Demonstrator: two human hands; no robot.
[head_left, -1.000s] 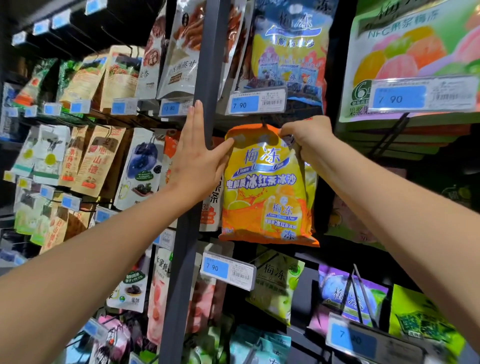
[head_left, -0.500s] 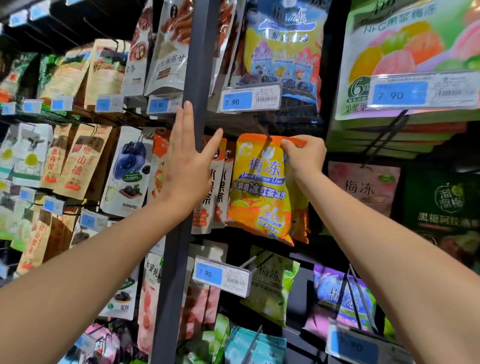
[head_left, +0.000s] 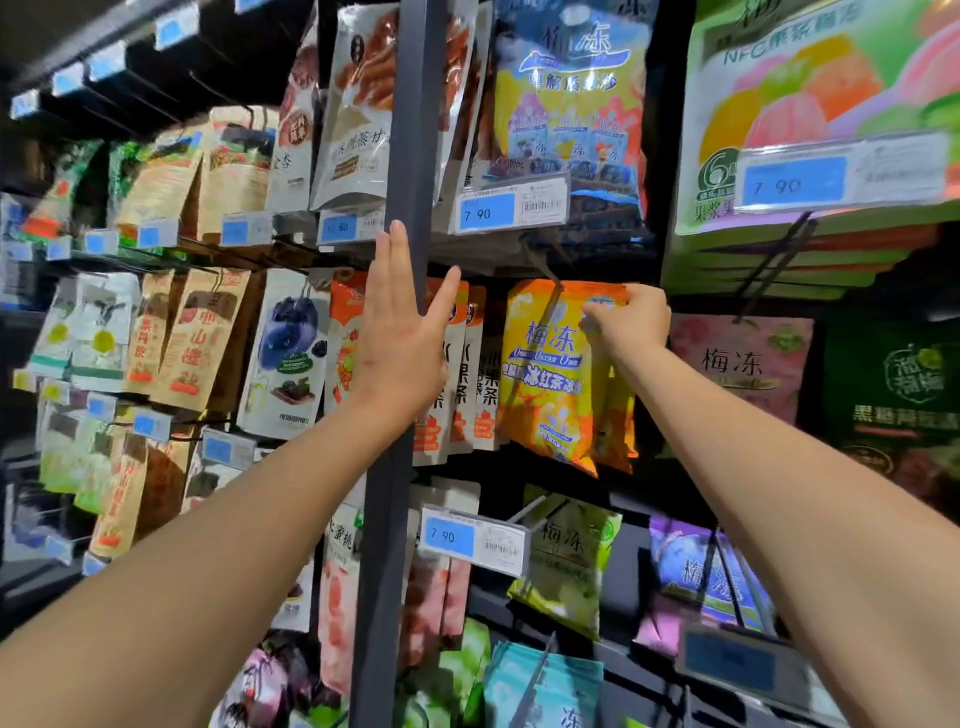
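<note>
An orange and yellow snack bag (head_left: 550, 374) hangs among others on a peg hook in a shop rack. My right hand (head_left: 631, 322) pinches its top right corner, fingers curled round the bag's upper edge. My left hand (head_left: 400, 332) is held flat with straight fingers and spread thumb in front of the dark upright post (head_left: 410, 156), left of the bag and apart from it. More bags of the same kind hang behind the front one.
Rows of hanging snack bags fill the rack on all sides. Blue price tags (head_left: 511, 208) reading 7.90 stick out on hook ends, one (head_left: 472, 538) just below the orange bag. A big green and pink box (head_left: 821, 104) sits at the upper right.
The orange bag has moved back toward the rack and right, carried by my right hand at its top edge. My left hand let go of the bag's left side and stays flat at the post.
</note>
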